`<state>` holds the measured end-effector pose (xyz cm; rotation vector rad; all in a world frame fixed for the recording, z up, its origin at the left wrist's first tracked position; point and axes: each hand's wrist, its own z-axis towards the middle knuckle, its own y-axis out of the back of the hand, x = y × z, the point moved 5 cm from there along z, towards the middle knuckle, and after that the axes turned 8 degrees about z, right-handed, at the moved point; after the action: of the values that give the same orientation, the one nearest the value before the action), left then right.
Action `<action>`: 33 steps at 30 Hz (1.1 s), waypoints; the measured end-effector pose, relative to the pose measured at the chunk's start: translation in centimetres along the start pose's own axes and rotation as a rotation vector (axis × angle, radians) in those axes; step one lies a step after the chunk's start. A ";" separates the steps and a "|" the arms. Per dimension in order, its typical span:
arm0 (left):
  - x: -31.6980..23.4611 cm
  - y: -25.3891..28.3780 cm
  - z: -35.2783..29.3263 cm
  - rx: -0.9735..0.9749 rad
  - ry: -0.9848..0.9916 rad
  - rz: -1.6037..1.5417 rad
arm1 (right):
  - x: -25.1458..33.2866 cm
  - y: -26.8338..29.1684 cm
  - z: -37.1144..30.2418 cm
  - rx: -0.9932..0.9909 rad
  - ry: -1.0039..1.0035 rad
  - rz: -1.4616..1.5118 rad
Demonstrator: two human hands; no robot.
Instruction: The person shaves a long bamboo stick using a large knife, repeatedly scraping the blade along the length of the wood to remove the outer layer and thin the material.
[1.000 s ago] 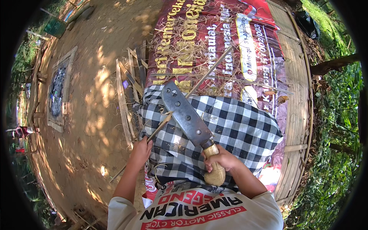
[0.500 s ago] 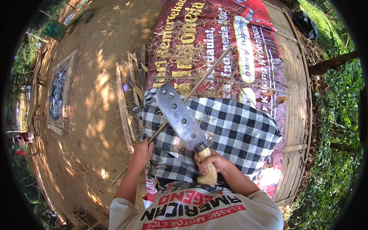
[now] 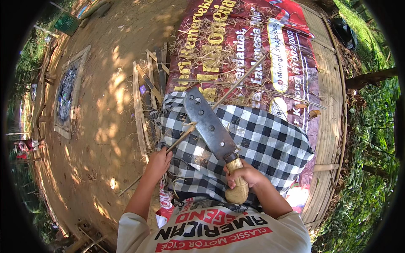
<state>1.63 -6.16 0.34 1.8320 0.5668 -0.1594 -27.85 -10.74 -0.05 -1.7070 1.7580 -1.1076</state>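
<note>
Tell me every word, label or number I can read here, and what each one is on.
I don't copy out wording, but lettering stands here:
Red banner: large yellow and white lettering, readable in parts.
Pale shirt: black, red and white lettering.
Purple scrap: too small to read.
Knife blade: no lettering visible.

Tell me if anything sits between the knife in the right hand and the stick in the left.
Nothing visible does: the knife in the right hand crosses over the stick in the left hand; any contact underneath is hidden.
</note>
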 end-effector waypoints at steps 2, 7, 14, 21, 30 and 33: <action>0.1 0.0 0.3 0.021 -0.011 0.008 | -0.8 0.3 0.1 0.042 -0.002 0.063; -0.1 -0.2 0.6 0.020 -0.002 -0.015 | -2.9 0.3 1.1 0.270 -0.048 0.214; 0.0 -0.4 0.2 -0.086 -0.077 0.040 | 2.4 0.4 -0.6 -0.033 0.285 0.200; -0.1 0.0 0.3 -0.036 -0.066 -0.025 | 0.1 0.0 -0.2 -0.114 0.051 -0.144; -0.3 0.1 0.6 -0.001 -0.042 -0.002 | -1.1 -0.4 -0.3 -0.036 0.063 0.062; -0.1 0.3 0.5 0.000 -0.052 0.021 | -2.0 0.8 0.6 0.030 0.024 0.114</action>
<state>1.76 -6.72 0.42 1.8273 0.5112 -0.1926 -27.63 -8.98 -1.44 -1.5608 1.8199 -1.1037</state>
